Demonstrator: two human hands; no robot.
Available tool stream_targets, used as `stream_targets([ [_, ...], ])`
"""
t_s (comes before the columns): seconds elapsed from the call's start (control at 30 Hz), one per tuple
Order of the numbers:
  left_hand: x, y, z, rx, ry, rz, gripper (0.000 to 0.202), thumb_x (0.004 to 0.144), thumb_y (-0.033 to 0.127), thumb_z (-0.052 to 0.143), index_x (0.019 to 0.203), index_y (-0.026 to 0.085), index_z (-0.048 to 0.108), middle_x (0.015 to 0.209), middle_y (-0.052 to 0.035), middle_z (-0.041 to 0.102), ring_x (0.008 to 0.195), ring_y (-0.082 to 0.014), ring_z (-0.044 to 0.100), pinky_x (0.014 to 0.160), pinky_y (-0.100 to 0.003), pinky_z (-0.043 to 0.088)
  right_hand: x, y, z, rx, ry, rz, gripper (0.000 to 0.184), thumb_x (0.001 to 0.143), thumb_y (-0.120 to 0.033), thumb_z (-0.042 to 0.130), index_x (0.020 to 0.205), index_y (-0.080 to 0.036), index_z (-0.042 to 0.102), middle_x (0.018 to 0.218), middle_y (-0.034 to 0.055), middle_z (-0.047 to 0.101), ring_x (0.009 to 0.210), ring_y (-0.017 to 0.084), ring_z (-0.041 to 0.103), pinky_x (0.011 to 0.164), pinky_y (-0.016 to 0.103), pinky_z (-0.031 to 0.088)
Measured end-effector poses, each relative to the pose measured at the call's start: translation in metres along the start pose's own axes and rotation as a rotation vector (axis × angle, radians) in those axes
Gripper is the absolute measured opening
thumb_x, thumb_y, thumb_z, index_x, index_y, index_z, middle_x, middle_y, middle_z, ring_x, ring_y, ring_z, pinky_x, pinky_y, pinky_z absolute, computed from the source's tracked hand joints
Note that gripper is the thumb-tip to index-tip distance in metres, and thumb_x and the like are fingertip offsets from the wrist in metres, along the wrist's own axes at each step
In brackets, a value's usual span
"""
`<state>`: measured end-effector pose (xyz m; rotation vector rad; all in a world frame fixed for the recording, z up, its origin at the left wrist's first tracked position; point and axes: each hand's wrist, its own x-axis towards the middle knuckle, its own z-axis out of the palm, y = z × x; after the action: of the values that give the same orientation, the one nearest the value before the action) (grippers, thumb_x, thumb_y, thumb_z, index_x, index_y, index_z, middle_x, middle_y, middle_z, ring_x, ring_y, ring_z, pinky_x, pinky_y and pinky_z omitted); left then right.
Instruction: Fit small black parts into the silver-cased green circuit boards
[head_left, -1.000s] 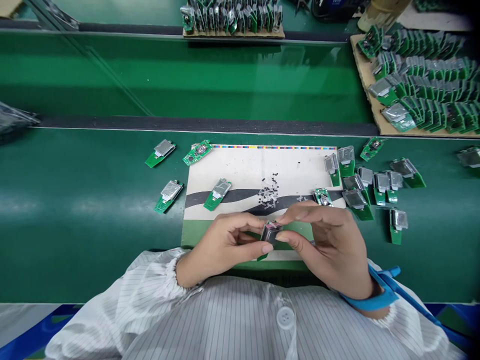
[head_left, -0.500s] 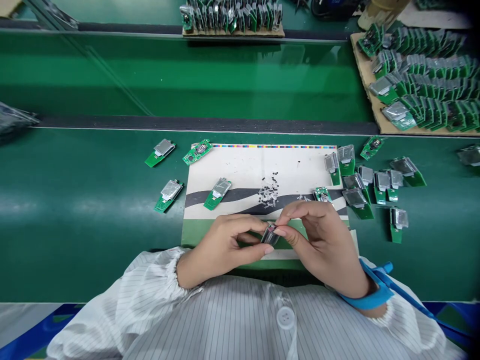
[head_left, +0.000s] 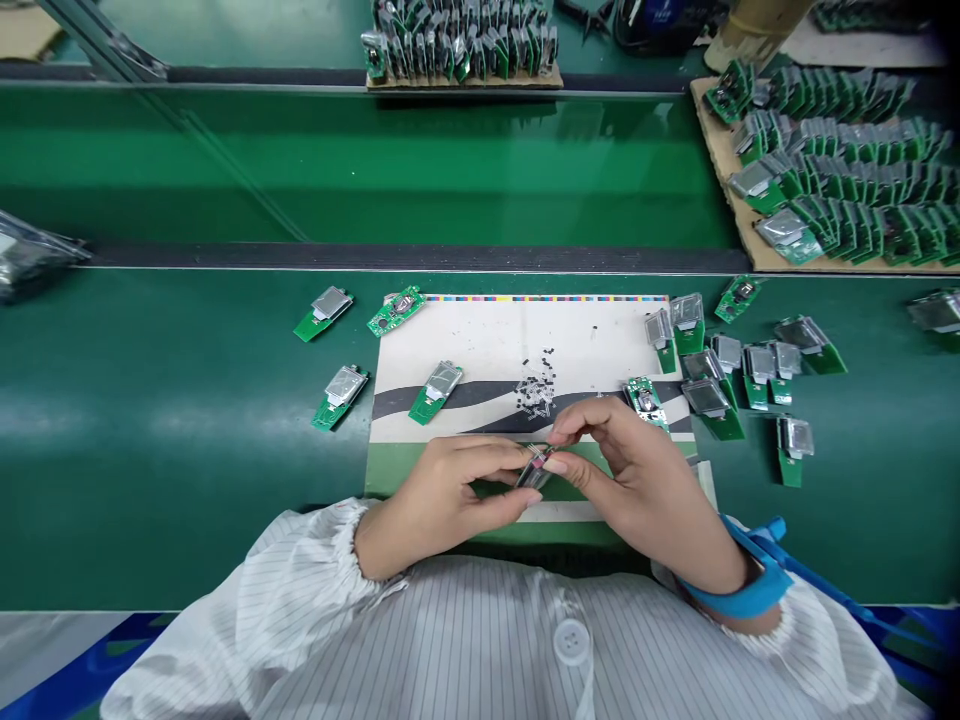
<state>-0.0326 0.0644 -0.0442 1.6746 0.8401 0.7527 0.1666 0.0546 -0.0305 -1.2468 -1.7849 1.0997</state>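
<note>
Between thumb and fingers, my left hand [head_left: 457, 485] holds a small circuit board [head_left: 535, 468] with a screen, tilted, a bit of pink showing at its upper end. My right hand [head_left: 637, 480] pinches at that same end with thumb and index finger; the fingertips hide what exactly they grip. A blue strap [head_left: 739, 590] circles my right wrist. Beneath both hands lies a printed sheet [head_left: 480, 330], and just beyond them is a scatter of tiny black and white pieces [head_left: 536, 390]. Another circuit board [head_left: 646, 400] rests close to my right knuckles.
Loose boards with screens lie left, such as one board [head_left: 341, 393], and several cluster at right around another board [head_left: 709, 398]. A cardboard tray [head_left: 724, 180] with rows of upright boards stands back right. A second filled tray [head_left: 465, 82] sits beyond the green channel [head_left: 450, 170].
The view has shifted slightly. Both hands stay together on the circuit board, whose angle has changed a little, with more of its pink end showing.
</note>
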Motion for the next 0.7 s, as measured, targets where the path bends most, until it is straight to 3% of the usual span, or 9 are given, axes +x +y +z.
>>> stream_targets([
  [0.1,-0.002,0.0,0.002,-0.141,0.048,-0.07,0.027,0.081,0.019,0.069,0.108,0.017,0.064,0.104,-0.0081,0.07,0.091,-0.0166,0.07,0.079,-0.026,0.061,0.002,0.004,-0.003,-0.027,-0.091,-0.028,0.021,0.089,-0.033,0.062,0.108,-0.024,0.057,0.11,0.0074,0.059,0.102,0.02,0.059,0.081,0.033,0.053],
  [0.17,-0.001,-0.001,0.001,-0.141,0.062,-0.095,0.038,0.08,0.023,0.071,0.116,0.019,0.059,0.104,-0.0063,0.07,0.092,-0.0174,0.069,0.08,-0.029,0.061,0.003,0.005,-0.005,-0.066,-0.135,-0.043,0.018,0.089,-0.032,0.062,0.105,-0.025,0.059,0.115,0.0073,0.061,0.107,0.021,0.06,0.085,0.033,0.054],
  [0.23,0.001,-0.003,-0.005,0.026,0.08,-0.056,0.04,0.08,0.029,0.072,0.117,0.02,0.059,0.103,-0.0064,0.07,0.094,-0.0193,0.068,0.085,-0.032,0.059,0.006,0.004,-0.007,-0.107,-0.129,-0.038,0.01,0.091,-0.028,0.059,0.1,-0.024,0.06,0.105,0.005,0.066,0.098,0.018,0.064,0.08,0.03,0.054],
  [0.33,0.007,-0.012,-0.02,0.482,0.211,0.004,0.028,0.087,0.033,0.064,0.111,0.018,0.064,0.111,-0.0097,0.068,0.106,-0.0246,0.062,0.098,-0.041,0.05,0.017,0.002,-0.021,-0.223,-0.019,-0.026,0.012,0.089,-0.03,0.061,0.097,-0.021,0.06,0.087,0.0024,0.07,0.08,0.017,0.067,0.068,0.027,0.053],
  [0.43,0.011,-0.025,-0.035,0.844,0.327,-0.085,0.031,0.09,0.025,0.056,0.119,0.013,0.06,0.12,-0.0149,0.062,0.114,-0.0303,0.056,0.101,-0.049,0.045,0.041,0.004,-0.044,-0.527,0.166,0.051,0.014,0.083,-0.029,0.067,0.091,-0.018,0.064,0.081,0.0045,0.07,0.075,0.021,0.067,0.064,0.029,0.051],
  [0.57,0.012,-0.037,-0.04,0.968,0.269,-0.15,0.034,0.089,0.02,0.054,0.122,0.011,0.058,0.117,-0.0134,0.064,0.109,-0.0307,0.055,0.097,-0.047,0.047,0.081,0.021,-0.069,-0.939,0.176,0.308,0.015,0.079,-0.026,0.067,0.088,-0.014,0.068,0.07,0.0078,0.069,0.072,0.027,0.066,0.062,0.033,0.047],
  [0.7,0.012,-0.039,-0.038,0.95,0.279,-0.136,0.032,0.089,0.018,0.052,0.12,0.013,0.059,0.115,-0.0111,0.065,0.106,-0.0291,0.056,0.096,-0.045,0.048,0.1,0.04,-0.073,-1.142,0.128,0.395,0.024,0.083,-0.032,0.064,0.091,-0.01,0.07,0.079,0.0146,0.071,0.079,0.03,0.067,0.063,0.035,0.046],
])
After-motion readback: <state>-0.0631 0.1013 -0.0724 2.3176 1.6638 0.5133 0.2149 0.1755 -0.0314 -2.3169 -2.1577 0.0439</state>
